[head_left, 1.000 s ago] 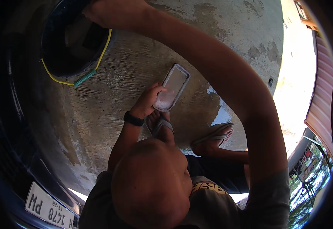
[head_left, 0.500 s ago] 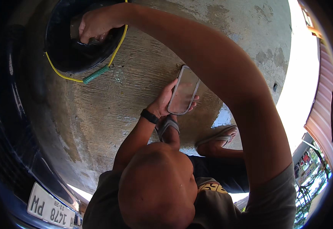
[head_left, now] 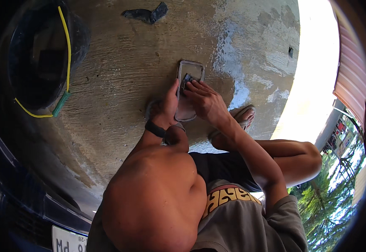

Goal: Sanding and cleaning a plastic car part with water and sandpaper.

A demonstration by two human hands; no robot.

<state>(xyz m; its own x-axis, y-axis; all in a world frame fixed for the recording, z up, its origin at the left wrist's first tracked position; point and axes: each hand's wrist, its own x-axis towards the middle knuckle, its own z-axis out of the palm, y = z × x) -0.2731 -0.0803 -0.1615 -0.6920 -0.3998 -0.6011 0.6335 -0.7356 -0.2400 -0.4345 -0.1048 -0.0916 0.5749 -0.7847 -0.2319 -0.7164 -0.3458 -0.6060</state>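
My left hand [head_left: 165,110], with a dark band at the wrist, holds a clear phone case [head_left: 191,65] with a greyish rim. Its thumb lies along the near-left edge, while the other fingers are mostly hidden behind the case. Over the case's open face, my right hand [head_left: 208,103] presses a small dark piece [head_left: 187,80], which looks like a wet cloth or pad. That piece sits under the fingertips, partly covered, so its exact kind is unclear.
A black bucket [head_left: 77,44] with a yellow handle and green grip [head_left: 61,103] stands far left. A dark torn strip [head_left: 147,15] lies on the wet concrete ahead. Beside me at left is a dark vehicle with a white plate [head_left: 67,242]. Sandalled feet are below the case.
My right hand has come out of the bucket and over to the case, now with the dark piece under its fingers. The view has shifted, so the bucket appears farther left.
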